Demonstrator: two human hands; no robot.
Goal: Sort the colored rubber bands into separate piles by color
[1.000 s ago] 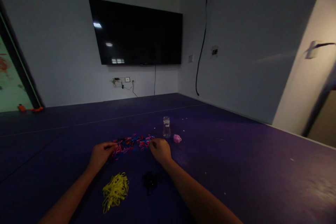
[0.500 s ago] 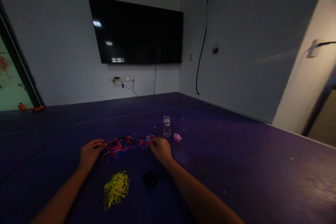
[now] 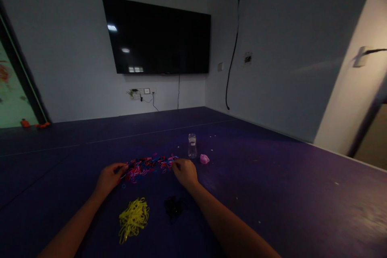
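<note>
A loose heap of small rubber bands (image 3: 145, 168) in red, pink, blue and black lies between my hands. At its left end, my left hand (image 3: 109, 178) has thumb and forefinger brought together among the bands; what they pinch, if anything, is too small to make out. My right hand (image 3: 185, 172) is curled closed at the heap's right end, its fingertips hidden from the camera. Closer to me are a pile of yellow rubber bands (image 3: 134, 218) and a smaller dark pile of black bands (image 3: 173, 206), both untouched.
Just beyond my right hand stands a clear bottle (image 3: 192, 147), with a pink cap-like piece (image 3: 204, 159) beside it. White specks dot the purple surface (image 3: 272, 193). A television (image 3: 160, 40) hangs on the far wall, and a black cable (image 3: 234, 52) dangles right of it.
My left hand has moved slightly right, further over the left end of the mixed bands, and its thumb and forefinger have come closer together. My right hand has stayed in place.
</note>
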